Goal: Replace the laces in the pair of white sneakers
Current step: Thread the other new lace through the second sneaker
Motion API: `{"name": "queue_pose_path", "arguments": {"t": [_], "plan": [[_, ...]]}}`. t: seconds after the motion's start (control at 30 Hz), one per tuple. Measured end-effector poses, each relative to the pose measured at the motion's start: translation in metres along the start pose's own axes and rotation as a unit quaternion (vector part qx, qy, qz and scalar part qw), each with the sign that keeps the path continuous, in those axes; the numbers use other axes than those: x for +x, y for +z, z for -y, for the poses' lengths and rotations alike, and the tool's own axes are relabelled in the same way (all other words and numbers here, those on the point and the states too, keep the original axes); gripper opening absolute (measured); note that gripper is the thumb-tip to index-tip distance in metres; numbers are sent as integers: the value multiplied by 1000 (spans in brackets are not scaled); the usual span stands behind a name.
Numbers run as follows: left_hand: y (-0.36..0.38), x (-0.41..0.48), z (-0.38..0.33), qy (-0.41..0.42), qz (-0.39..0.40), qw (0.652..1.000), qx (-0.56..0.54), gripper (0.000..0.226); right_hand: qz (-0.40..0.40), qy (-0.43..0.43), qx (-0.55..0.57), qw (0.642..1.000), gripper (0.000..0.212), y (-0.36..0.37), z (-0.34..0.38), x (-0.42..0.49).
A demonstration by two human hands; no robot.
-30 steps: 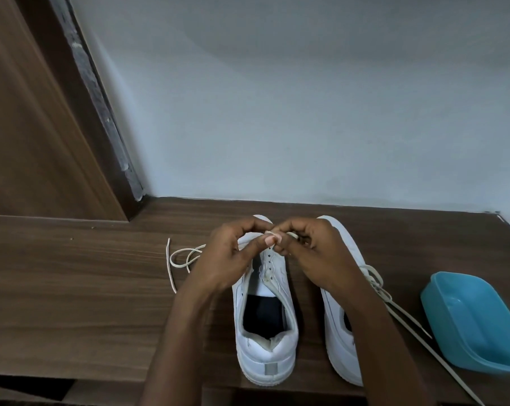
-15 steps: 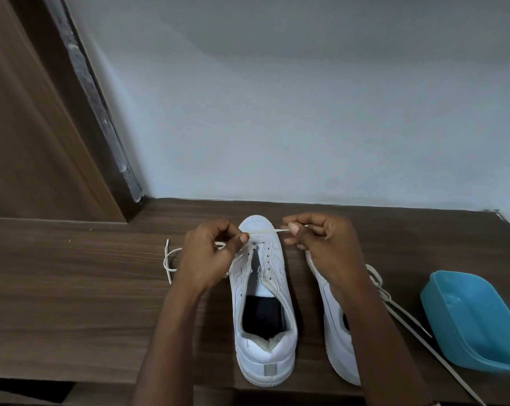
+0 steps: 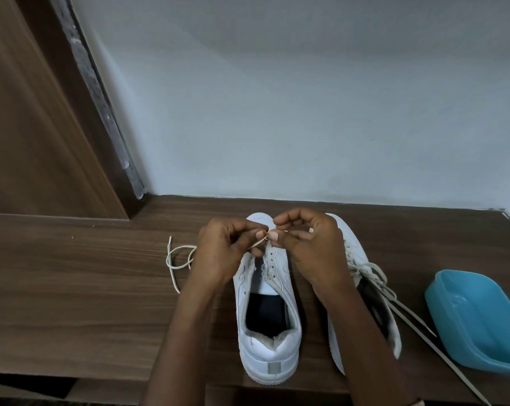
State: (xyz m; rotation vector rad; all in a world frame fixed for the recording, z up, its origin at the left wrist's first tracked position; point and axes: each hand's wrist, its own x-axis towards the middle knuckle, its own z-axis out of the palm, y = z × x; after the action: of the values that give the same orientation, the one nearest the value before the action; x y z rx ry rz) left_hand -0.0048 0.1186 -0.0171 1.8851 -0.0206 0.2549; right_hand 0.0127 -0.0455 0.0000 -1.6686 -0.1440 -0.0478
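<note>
Two white sneakers stand side by side on the dark wooden bench point(image 3: 72, 303) in the lower middle of the frame, heels toward the camera and toes toward the pale wall point(image 3: 306, 112). The middle sneaker point(image 3: 270, 351) shows bare eyelets, with its tongue and dark insole open to view.

Both hands meet just above its toe end. The left hand point(image 3: 227, 250) has its fingers curled and pinches a short stretch of cream lace point(image 3: 168, 257) between thumb and forefinger. The right hand point(image 3: 309, 247) pinches the same stretch at its tip, its thumb almost touching the left thumb and its other fingers bent above. The pinched piece slants down toward the sneaker's uppermost eyelets; whether it already passes through one cannot be told. The rest of this lace lies in a loose loop on the bench at centre left, beside the left wrist, one end pointing up the frame.

The second sneaker point(image 3: 346, 232), partly hidden under the right forearm, carries its own laces point(image 3: 377, 278), which trail loosely across the bench toward the lower right corner. A blue plastic tub point(image 3: 482, 326) sits near them at the right edge. A brown wooden panel point(image 3: 28, 127) fills the upper left.
</note>
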Motion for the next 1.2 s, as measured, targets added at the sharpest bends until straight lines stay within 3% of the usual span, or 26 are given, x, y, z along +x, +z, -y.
{"name": "queue_pose_path", "arguments": {"t": [0.23, 0.43, 0.57, 0.73, 0.8, 0.87, 1.03, 1.2], "plan": [[-1, 0, -2, -48, 46, 995, -68, 14, -27, -18, -31, 999, 21, 7, -6, 2], [3, 1, 2, -41, -73, 994, 75, 7, -74, 40, -41, 996, 17, 5, -13, 1], [18, -1, -1, -33, -142, 972, 187, 7, 39, 87, -177, 980, 35, 8, -10, -1], [26, -1, 0, -46, -115, 970, 208, 9, 174, 91, -306, 932, 89, 6, -2, -6], [27, -1, 0, -50, -114, 968, 217, 9, 199, 97, -347, 911, 97, 8, -2, -10], [29, -1, 0, -50, -117, 965, 229, 8, 165, 86, -383, 905, 89, 15, -5, -14], [32, -3, -2, -49, -144, 961, 232, 7, 26, 53, -445, 893, 30, 25, -4, -17], [41, -3, -4, -44, -142, 961, 234, 6, -30, 109, -380, 918, 24, 16, -10, -11]]}}
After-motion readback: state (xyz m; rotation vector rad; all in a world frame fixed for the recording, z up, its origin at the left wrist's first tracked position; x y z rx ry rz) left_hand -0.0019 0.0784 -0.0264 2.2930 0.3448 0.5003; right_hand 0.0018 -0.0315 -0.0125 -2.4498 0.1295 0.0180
